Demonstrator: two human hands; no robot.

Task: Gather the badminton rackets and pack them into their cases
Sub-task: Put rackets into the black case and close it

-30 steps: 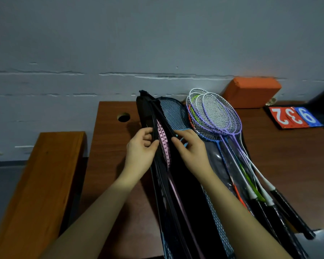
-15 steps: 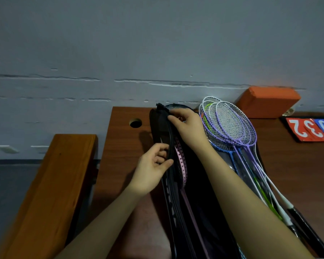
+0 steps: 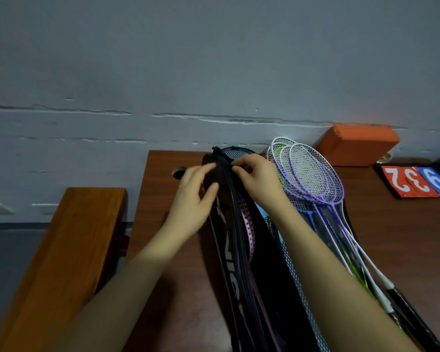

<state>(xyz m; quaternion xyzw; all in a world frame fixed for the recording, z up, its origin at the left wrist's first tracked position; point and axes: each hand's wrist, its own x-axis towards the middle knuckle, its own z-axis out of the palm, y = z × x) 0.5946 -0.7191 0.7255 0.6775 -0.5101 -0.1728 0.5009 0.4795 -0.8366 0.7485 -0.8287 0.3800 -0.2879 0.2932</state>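
A long black racket case (image 3: 230, 262) lies on the brown table (image 3: 163, 224), its top end pointing at the wall. Inside its open seam shows a pink racket (image 3: 248, 229). My left hand (image 3: 194, 199) grips the case's upper left side. My right hand (image 3: 258, 179) pinches the zipper edge near the case's top. A second case with a mesh face (image 3: 235, 152) peeks out behind. To the right lie several loose rackets with purple and white frames (image 3: 308, 174), their black handles running toward the lower right.
An orange block (image 3: 357, 147) rests against the grey wall at the back right. A red and blue number board (image 3: 417, 181) lies at the right edge. A wooden bench (image 3: 61, 250) stands left of the table. A round cable hole (image 3: 178, 172) is beside my left hand.
My left hand has slid up the case toward its top end, joining my right hand there. The right hand stays pinched at the zipper edge near the top.
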